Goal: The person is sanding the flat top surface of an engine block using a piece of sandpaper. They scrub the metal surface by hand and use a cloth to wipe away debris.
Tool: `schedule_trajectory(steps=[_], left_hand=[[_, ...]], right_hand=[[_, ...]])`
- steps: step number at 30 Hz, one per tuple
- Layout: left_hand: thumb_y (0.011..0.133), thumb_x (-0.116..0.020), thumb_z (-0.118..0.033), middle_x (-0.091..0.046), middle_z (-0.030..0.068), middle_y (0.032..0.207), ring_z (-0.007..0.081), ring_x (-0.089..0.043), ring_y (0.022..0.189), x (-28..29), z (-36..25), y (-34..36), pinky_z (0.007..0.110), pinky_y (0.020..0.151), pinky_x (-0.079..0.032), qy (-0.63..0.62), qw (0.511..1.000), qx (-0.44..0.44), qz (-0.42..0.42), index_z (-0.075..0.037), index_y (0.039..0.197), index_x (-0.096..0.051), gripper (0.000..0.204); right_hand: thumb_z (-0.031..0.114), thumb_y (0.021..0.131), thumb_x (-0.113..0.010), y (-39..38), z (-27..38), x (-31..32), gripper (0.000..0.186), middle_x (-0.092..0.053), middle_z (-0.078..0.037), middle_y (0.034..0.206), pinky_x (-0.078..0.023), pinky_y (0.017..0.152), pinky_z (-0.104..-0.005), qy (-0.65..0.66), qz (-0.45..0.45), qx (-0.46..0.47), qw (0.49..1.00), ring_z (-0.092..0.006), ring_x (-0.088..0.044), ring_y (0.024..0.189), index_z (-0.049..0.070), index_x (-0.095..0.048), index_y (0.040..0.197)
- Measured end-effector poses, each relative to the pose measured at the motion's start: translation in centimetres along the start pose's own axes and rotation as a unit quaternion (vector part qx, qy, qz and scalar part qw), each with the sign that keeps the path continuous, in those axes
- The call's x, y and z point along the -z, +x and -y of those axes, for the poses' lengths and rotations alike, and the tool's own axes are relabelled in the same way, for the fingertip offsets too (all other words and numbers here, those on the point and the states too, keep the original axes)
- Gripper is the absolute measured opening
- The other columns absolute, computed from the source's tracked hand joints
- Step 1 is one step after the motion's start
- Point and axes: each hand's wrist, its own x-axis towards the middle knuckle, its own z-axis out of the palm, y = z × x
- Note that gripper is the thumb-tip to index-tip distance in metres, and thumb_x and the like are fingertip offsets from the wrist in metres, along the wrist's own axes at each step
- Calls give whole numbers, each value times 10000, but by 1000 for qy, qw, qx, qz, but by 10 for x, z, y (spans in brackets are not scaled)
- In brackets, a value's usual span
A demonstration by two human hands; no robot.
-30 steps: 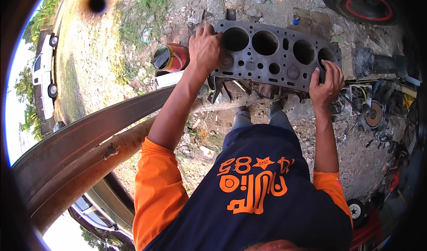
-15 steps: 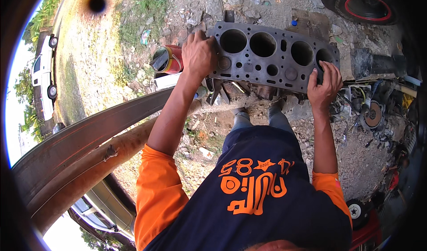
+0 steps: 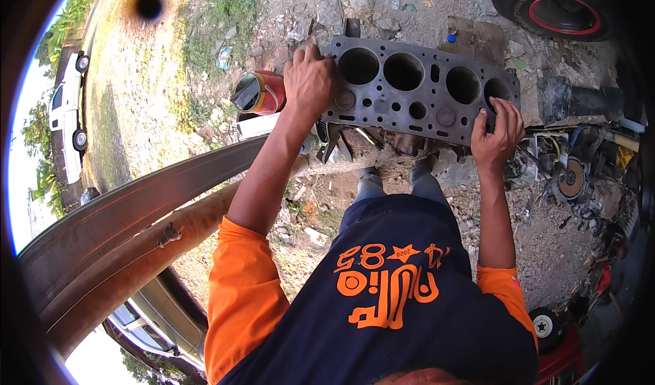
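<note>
A dark grey engine block (image 3: pixel 396 105) lies in front of me with its flat, holed top face up. Several large round bores run in a row along its far side. At the block's left end, my left hand (image 3: pixel 309 81) is closed over the edge, its fingertips partly hidden. My right hand (image 3: pixel 499 129) grips the right end, with fingers bent at the rim of the rightmost bore and the thumb on the top face. Just left of my left hand stands a red can (image 3: pixel 269 93), its mouth tilted toward the left.
A long rusty metal beam (image 3: pixel 157 187) and a pipe (image 3: pixel 136 262) cross the lower left. Greasy machine parts (image 3: pixel 573 177) are heaped at the right. A tyre with a red-edged rim (image 3: pixel 565 13) lies at the far right. Stones and rubble cover the ground (image 3: pixel 423 3).
The block's left end sits very slightly nearer to me. My right fingers have slid a little toward me at the bore's rim. Both hands stay on the block.
</note>
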Motion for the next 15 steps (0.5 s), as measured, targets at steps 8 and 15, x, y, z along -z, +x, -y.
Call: schedule_trajectory(steps=[8,15], left_hand=[[971,-628,-220,-637,166,1231,363,-619,1199,11,1,19,513,987,-507,-9,999,14,32,-132,1106,-808,242],[956,-644,-227,-639,167,1197,373,-623,1160,8,1,14,511,975,-510,-37,999,16,24,-144,1095,-802,227]], right_hand=[[183,933,-726,1,2,-2,297,-721,-56,1249,-449,1085,-479,-3,-2,-1,1000,-297,-652,1258,100,-752,1216],[185,937,-722,6,4,0,295,-723,-54,1242,-448,1086,-483,-12,1,-2,1000,-301,-650,1261,97,-752,1217]])
